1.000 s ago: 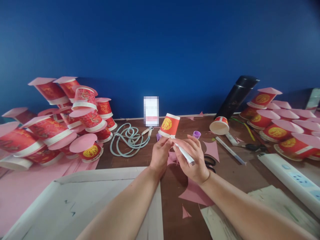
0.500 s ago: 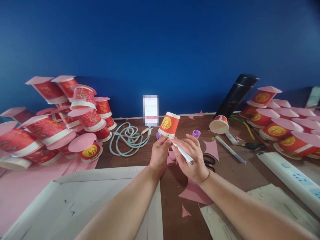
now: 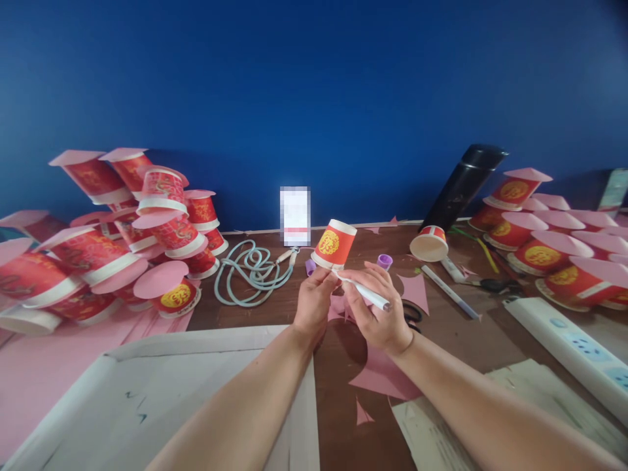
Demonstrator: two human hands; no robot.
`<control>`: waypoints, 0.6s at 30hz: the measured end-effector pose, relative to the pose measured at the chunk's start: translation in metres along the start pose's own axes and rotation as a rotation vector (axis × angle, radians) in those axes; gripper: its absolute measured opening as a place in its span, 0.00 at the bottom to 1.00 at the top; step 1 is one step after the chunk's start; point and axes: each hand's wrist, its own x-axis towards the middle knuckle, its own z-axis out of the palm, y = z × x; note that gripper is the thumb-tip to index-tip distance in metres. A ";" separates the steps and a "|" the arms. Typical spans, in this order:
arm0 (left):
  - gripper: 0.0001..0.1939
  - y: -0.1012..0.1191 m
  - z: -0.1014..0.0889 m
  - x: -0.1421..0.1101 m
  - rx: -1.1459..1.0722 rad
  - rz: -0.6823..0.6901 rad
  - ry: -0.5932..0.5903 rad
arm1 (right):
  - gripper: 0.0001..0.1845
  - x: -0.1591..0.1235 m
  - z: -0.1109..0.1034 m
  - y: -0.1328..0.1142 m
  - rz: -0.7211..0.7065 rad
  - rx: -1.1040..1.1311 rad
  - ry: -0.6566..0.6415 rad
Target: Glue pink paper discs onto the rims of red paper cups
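A red paper cup [image 3: 334, 244] with a yellow emblem and white bands is held up, slightly tilted, at the middle of the table. My left hand [image 3: 314, 301] is closed on the white band at its lower edge. My right hand [image 3: 380, 307] grips a white marker pen [image 3: 366, 294], whose tip meets that same band close to my left fingertips. Any mark at the tip is too small to make out. Pink paper scraps [image 3: 385, 376] and black scissors [image 3: 412, 315], partly hidden by my right hand, lie beneath.
Red cups with pink paper tops are piled at left [image 3: 169, 235] and right [image 3: 544, 252]. A coiled cable [image 3: 252, 275], a phone with blurred screen [image 3: 295, 216], a tilted black flask [image 3: 464, 186], a loose cup [image 3: 430, 243], another pen [image 3: 451, 292] and a power strip [image 3: 579, 353] surround the hands.
The cup has shifted and turned slightly to the right. The marker's back end has swung a little right and up, with its tip still at the cup's white band.
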 end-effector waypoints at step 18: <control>0.06 -0.011 -0.004 0.011 -0.381 -0.037 0.038 | 0.16 -0.005 0.005 0.010 -0.027 -0.100 0.021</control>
